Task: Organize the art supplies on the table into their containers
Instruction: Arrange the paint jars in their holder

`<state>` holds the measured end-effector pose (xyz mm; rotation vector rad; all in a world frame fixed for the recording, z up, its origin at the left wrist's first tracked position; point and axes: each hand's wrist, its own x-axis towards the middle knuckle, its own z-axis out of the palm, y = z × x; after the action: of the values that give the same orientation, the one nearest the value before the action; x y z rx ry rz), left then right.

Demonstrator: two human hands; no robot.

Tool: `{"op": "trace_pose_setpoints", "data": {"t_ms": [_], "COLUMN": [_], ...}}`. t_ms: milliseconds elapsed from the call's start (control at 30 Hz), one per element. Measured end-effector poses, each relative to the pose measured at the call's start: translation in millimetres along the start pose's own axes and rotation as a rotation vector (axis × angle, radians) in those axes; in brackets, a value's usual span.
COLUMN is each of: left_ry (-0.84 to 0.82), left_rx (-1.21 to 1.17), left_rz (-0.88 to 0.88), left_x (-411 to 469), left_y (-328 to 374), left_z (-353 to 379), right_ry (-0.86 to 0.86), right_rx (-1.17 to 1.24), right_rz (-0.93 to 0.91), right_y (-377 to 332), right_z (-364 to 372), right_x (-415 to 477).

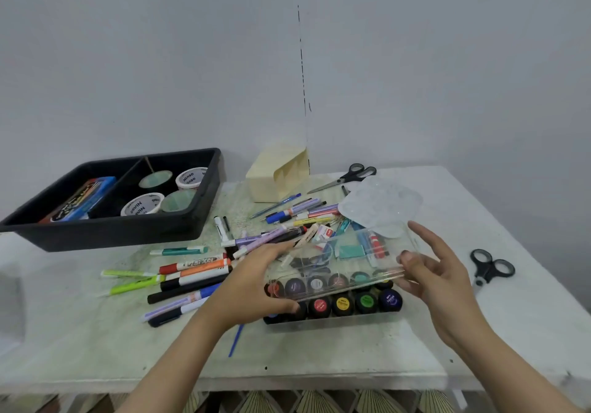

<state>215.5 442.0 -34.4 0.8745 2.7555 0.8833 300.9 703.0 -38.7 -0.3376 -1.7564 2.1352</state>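
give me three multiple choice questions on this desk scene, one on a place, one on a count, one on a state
1. Where is the black tray?
A. far left of the table
B. near right corner
C. under the table

2. How many pairs of scissors lie on the table?
A. one
B. two
C. four

3. What is the state of the clear plastic lid?
A. lying flat beside the wall
B. held by both hands over the paint pot box
C. inside the tray

Answers:
1 A, it sits at the left edge.
2 B, far scissors and right scissors.
3 B, left hand and right hand grip it above the paint pots.
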Motion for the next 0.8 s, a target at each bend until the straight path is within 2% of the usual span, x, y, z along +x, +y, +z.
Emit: {"op": "trace_pose_setpoints", "data": {"t_ms": [100, 267, 400, 633, 800], "left_ry": [0.025, -0.018, -0.044, -0.021, -0.024], "left_rx": [-0.062, -0.111, -0.127, -0.265, -0.247], "left_rz": [0.013, -0.011, -0.032, -0.061, -0.079], "left_x": [-3.8, -8.6, -12.4, -16.2, -18.0], "left_y": [-6.7, -17.6, -25.4, -33.7, -37.8], "left_z": [4.8, 5.5, 6.9, 17.4, 20.2], "right_ry": [0.022, 0.014, -0.018, -0.034, -0.033], "right_rx": [-0.051, -0.617, -0.926, -0.980, -0.940], "right_rz": [0.058, -0.143, -0.216, -0.189, -0.200], "right_y": [4.8, 22.3, 36.9, 53.7, 55.8], "right_z": [-3.6, -11.4, -19.6, -23.5, -19.2], "right_x": [-3.3, -6.0, -6.3, -11.3, -12.6]}}
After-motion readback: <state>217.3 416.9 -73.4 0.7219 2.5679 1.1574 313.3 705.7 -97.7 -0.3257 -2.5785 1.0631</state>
